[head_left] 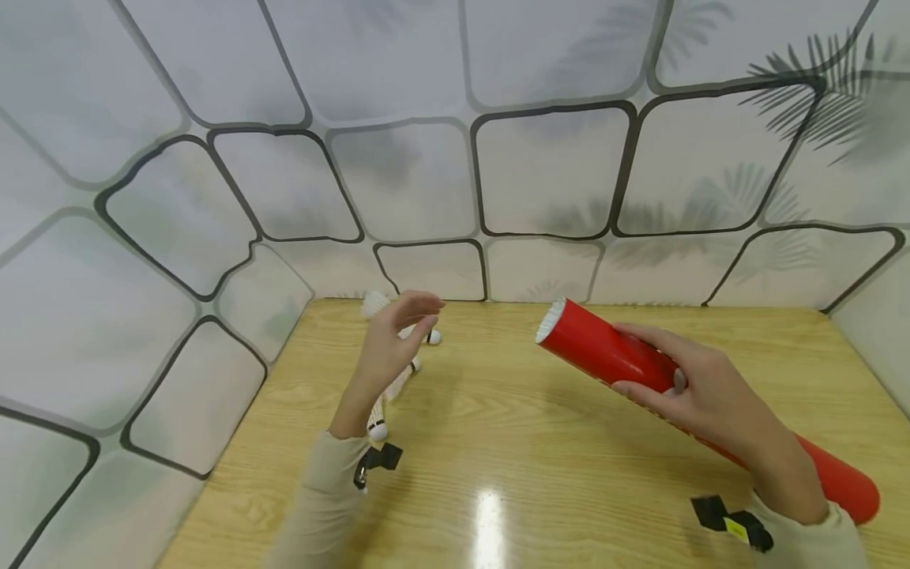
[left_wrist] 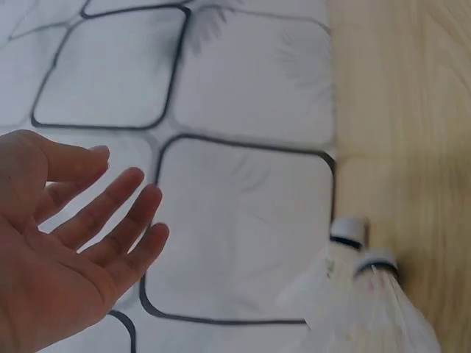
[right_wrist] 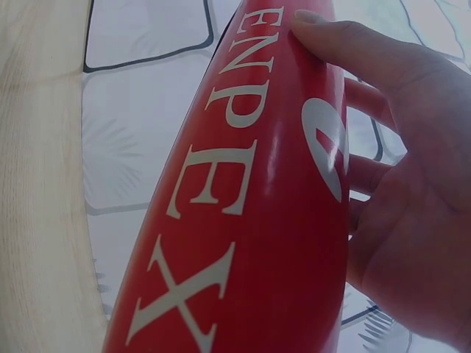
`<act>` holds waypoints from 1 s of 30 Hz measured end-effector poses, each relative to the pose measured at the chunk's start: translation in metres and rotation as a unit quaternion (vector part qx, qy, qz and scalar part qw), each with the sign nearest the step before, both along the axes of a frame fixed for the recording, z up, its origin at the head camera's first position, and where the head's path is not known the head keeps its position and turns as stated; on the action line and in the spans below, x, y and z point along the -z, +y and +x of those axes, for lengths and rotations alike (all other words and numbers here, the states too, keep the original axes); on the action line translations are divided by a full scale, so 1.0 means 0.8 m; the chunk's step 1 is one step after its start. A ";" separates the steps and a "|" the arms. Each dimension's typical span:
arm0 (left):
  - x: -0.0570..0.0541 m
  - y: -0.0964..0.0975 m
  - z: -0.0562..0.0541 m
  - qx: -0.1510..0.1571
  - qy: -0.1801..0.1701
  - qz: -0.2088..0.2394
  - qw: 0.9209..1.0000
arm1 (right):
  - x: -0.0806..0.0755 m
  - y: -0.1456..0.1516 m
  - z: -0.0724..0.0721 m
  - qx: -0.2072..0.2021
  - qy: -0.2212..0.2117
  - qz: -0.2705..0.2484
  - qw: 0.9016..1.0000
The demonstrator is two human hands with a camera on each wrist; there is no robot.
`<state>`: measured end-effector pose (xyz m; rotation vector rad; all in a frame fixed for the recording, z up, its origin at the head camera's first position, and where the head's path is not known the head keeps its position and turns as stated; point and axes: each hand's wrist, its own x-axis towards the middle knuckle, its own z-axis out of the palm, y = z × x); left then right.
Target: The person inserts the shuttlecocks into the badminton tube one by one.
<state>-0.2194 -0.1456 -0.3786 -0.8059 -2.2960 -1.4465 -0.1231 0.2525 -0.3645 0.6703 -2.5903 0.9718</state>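
My right hand (head_left: pixel 718 395) grips a long red shuttlecock tube (head_left: pixel 597 340), thumb on one side and fingers round the other. The tube slants with its near end low at the right; white feather tips show in its raised open end. Pale capital letters run along the tube (right_wrist: pixel 213 176) in the right wrist view. My left hand (head_left: pixel 391 344) holds nothing, its fingers loosely bent and apart from the thumb, above several white shuttlecocks. One shuttlecock (head_left: pixel 377 427) lies nearest me, cork towards me; another shuttlecock (head_left: pixel 401 381) is just behind it. The hand partly covers those farther back.
The light wooden table (head_left: pixel 483 442) meets a pale wall (head_left: pixel 547 174) with a dark stone-outline and leaf pattern at the back, and more such wall on the left. Both sleeves carry black wrist straps. Light glares off the table's front.
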 end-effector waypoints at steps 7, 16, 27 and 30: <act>0.024 -0.037 -0.029 -0.099 -0.054 -0.061 0.992 | 0.000 0.001 0.001 -0.003 -0.014 -0.007 1.000; 0.046 -0.052 -0.050 -0.131 -0.117 -0.146 0.974 | -0.002 0.002 0.000 -0.004 -0.021 -0.006 1.000; 0.070 -0.045 -0.067 -0.143 -0.218 -0.155 0.953 | 0.003 0.006 0.003 0.001 -0.008 -0.001 1.000; 0.076 -0.046 -0.066 -0.163 -0.218 -0.158 0.949 | 0.005 0.005 0.004 -0.003 -0.006 -0.002 1.000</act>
